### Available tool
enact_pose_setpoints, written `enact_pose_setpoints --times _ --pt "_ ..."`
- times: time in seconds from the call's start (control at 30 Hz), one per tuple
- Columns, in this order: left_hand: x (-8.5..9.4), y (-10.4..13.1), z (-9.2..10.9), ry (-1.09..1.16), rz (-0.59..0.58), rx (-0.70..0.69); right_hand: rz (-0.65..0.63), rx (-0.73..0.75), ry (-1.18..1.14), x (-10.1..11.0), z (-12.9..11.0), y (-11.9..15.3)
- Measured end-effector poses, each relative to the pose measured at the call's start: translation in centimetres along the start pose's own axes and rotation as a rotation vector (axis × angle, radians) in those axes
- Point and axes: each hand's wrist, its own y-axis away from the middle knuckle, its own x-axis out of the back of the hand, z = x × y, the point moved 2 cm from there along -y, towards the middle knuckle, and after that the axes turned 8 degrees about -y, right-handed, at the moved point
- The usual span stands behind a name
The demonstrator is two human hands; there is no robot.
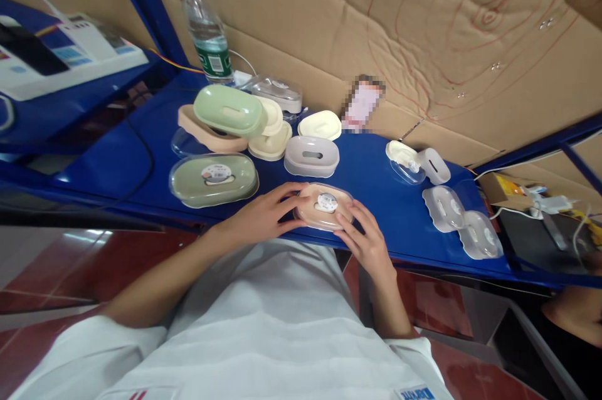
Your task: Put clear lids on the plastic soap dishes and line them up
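A pink soap box with a clear lid and a round white label lies at the table's front edge. My left hand grips its left end, thumb and fingers apart around the rim. At the right end my right hand holds it, fingertips on the lid. Just behind sits a grey soap box base with a slot. To the left is a green lidded soap box. Beyond it, a green tray rests on a pink base, next to cream inserts.
A water bottle stands at the back left, a phone leans against the cardboard. Grey lidded soap boxes and a grey base lie on the right of the blue table. Another person's arm shows at lower right.
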Motion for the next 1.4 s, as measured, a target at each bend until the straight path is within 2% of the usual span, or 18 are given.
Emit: enact_pose_setpoints --times 0.17,0.27,0.33,0.4,0.53,0.6,0.7,0.8,0.93,1.03,1.17,1.23,1.3,1.4 --pt "-0.1 -0.2 0.3 0.001 -0.008 0.011 -0.017 -0.022 -0.040 -0.1 0.1 -0.2" --pt "0.8 -0.2 0.9 -0.052 0.000 -0.021 -0.028 -0.041 -0.053 0.7 0.5 -0.1" --pt "2.6 0.0 1.4 -0.131 0.027 -0.043 -0.017 -0.080 -0.034 1.7 1.3 0.2" --pt "5.3 0.7 1.6 -0.226 0.089 -0.022 0.014 -0.140 0.012 3.1 2.4 0.6" --pt "10.7 3.4 0.7 -0.417 0.231 0.117 0.042 -0.249 0.166 6.0 4.7 0.1" --pt "11.8 5.3 -0.6 -0.497 0.214 0.260 0.037 -0.249 0.212 6.8 5.0 -1.4" --pt "11.6 8.1 -2.8 -0.522 0.137 0.406 -0.031 -0.166 0.164 6.6 4.5 -5.2" --pt "10.9 9.9 -4.0 -0.491 0.157 0.398 -0.155 -0.050 0.101 4.7 3.6 -10.0" --pt "10.2 10.3 -3.6 -0.449 0.160 0.322 -0.324 0.081 0.068 0.8 2.2 -16.9" --pt "9.1 9.8 -2.9 -0.392 0.183 0.297 -0.383 0.183 0.032 -3.1 0.5 -22.5" --pt "6.7 9.1 -2.6 -0.245 0.218 0.280 -0.425 0.299 0.040 -9.6 -2.7 -28.8" --pt "6.1 9.0 -2.5 -0.187 0.199 0.278 -0.442 0.359 0.057 -12.5 -4.1 -30.5" --pt "6.4 9.2 -2.5 -0.181 0.173 0.294 -0.461 0.352 0.090 -14.6 -4.8 -31.3" --pt "8.0 10.1 -2.7 -0.229 0.151 0.356 -0.515 0.255 0.116 -15.7 -4.2 -31.5"
